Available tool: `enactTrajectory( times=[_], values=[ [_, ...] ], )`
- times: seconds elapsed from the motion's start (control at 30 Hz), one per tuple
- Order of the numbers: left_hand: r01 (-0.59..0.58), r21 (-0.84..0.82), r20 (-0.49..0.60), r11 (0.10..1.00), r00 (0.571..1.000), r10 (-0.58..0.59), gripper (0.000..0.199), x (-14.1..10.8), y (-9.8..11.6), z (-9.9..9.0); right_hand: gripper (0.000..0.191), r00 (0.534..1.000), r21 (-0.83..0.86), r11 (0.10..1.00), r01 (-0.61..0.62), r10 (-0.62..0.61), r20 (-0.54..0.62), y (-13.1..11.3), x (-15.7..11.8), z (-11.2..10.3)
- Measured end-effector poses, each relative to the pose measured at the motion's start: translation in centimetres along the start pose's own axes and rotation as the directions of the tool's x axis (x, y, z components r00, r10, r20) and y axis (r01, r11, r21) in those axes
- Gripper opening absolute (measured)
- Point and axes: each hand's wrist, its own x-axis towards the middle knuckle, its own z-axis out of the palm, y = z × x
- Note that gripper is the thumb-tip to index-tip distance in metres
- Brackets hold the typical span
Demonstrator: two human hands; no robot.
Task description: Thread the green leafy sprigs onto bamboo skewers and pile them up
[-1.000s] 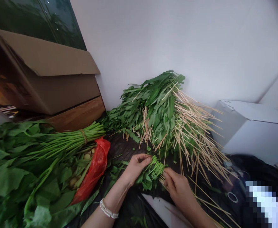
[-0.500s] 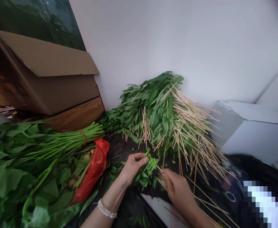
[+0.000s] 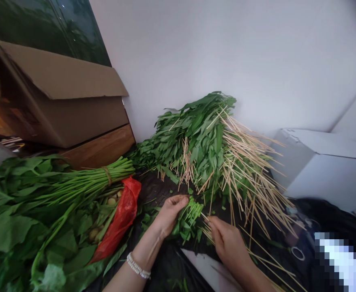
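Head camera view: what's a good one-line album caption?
Left hand at bright green stems, right hand pinching a thin stick, near a leafy heap bristling with pale sticks.

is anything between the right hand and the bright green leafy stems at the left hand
Only the thin pale wooden stick that the right hand holds, pointing at the bright green leafy stems; nothing else visible. Whether it already enters them, I can't tell. The left hand is at their other side.

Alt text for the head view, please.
The left hand pinches at bright-green stems while the right hand grips a thin stick at their edge. Beyond, leafy greens with protruding sticks lie before a white wall; a tied bundle and red bag lie left.
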Motion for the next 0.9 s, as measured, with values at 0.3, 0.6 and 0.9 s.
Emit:
enactTrajectory(
  times=[0.3, 0.6, 0.9],
  values=[
    [-0.237, 0.321, 0.020, 0.917, 0.970, 0.244, 0.036, 0.3, 1.5, -1.0, 0.029, 0.998, -0.158, 0.986, 0.056, -0.055, 0.016, 0.5, 0.3, -1.3],
    [-0.304, 0.438, 0.191, 0.846, 0.951, 0.243, 0.042, 0.4, 0.9, -1.2, 0.027, 0.945, 0.006, 0.999, -0.048, 0.047, -0.324, 1.3, 0.6, -3.3],
    [-0.364, 0.683, 0.214, 0.633, 0.929, 0.303, 0.029, 1.5, -0.6, -2.3, 0.029, 0.920, 0.134, 0.981, -0.137, 0.176, -0.351, 1.1, 2.5, -6.3]
  ],
)
